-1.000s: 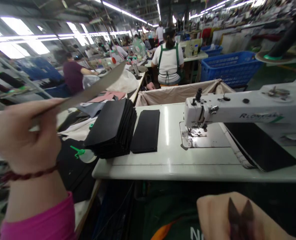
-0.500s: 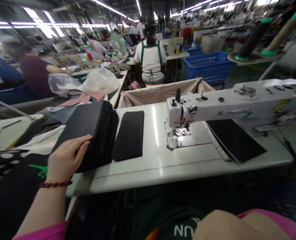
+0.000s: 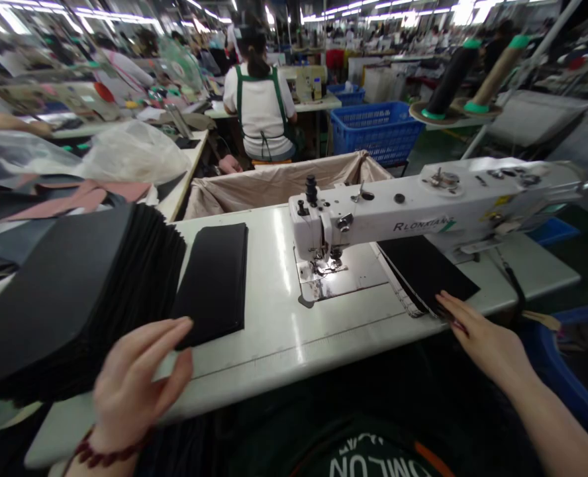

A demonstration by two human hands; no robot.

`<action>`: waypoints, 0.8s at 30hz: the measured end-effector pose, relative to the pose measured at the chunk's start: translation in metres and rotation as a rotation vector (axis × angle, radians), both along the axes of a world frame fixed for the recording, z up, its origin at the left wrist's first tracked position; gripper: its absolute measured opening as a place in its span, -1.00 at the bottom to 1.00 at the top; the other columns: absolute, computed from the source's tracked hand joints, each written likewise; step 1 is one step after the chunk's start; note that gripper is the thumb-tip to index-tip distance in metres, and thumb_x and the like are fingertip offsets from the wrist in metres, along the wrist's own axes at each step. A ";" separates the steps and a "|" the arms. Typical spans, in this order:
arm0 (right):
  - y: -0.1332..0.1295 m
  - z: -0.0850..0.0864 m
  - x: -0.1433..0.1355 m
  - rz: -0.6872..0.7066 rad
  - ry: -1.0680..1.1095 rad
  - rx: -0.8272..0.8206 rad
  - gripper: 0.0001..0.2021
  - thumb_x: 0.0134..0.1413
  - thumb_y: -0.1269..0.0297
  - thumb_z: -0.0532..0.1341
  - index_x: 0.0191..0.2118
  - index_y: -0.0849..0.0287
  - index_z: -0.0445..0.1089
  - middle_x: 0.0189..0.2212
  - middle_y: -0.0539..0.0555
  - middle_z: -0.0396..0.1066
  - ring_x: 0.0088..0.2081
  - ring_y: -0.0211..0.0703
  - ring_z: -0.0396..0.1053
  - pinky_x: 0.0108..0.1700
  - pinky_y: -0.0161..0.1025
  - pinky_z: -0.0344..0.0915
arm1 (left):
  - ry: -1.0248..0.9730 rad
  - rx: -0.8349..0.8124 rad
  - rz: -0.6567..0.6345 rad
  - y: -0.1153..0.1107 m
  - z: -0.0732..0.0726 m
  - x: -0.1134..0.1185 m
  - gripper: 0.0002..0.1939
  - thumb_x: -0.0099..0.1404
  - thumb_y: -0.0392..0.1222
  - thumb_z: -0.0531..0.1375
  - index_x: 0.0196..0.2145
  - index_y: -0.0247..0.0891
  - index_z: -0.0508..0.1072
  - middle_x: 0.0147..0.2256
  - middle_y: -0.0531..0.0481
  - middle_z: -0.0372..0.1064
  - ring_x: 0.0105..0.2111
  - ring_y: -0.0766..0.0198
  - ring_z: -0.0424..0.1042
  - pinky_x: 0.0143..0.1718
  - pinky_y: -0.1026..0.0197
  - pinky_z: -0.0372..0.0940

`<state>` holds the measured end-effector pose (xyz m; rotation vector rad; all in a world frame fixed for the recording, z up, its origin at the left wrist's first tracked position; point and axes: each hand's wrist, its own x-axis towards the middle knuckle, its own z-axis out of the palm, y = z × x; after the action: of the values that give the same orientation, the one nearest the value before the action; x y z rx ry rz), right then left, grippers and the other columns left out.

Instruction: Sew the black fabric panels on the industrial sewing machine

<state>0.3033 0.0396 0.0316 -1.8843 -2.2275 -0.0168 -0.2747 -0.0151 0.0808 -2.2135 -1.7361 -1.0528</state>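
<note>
Left hand [image 3: 138, 377] is open, fingers spread a bit from the thumb, nothing seen in it; we have it at the near left corner of the thin stack of black panels [image 3: 213, 281], contact unclear. Blurry, red beaded bracelet [image 3: 108, 452] on that wrist. Right hand [image 3: 492, 341] has its fingertips on the near edge of the black panel [image 3: 426, 268], which lies flat on the surface [image 3: 269, 331], partly under the sewing machine [image 3: 373, 212] arm. We see a small dark item by those fingers, mostly hidden, so we can't tell how firmly they are closed. Pale strips [image 3: 398, 285] run along the panel's left side.

We mark the tall stack of black panels [image 3: 65, 271] at far left, beside the thin one, its layers fanned slightly on the right. Machine's needle area is lit, with bare surface between it and the thin stack. Behind the surface we note a beige cloth-lined bin [image 3: 274, 185], then a seated person [image 3: 261, 109] with green straps, back to us, and a blue basket [image 3: 376, 132] to the right.
</note>
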 end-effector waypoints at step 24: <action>-0.028 0.050 -0.180 0.984 0.692 -0.675 -0.74 0.22 0.08 0.18 -0.08 0.09 0.45 -0.26 -0.05 0.53 -0.30 -0.33 0.45 -0.29 -0.43 0.28 | 0.199 -0.481 -0.487 0.061 -0.069 0.229 -0.39 0.43 -0.09 0.06 0.34 -0.21 -0.04 0.33 -0.11 -0.05 0.33 0.09 -0.04 0.33 -0.09 -0.04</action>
<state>0.1234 0.0111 0.0817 -0.5446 -2.4467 1.4156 -0.0459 0.0461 0.0119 -3.0208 -1.5183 -0.4715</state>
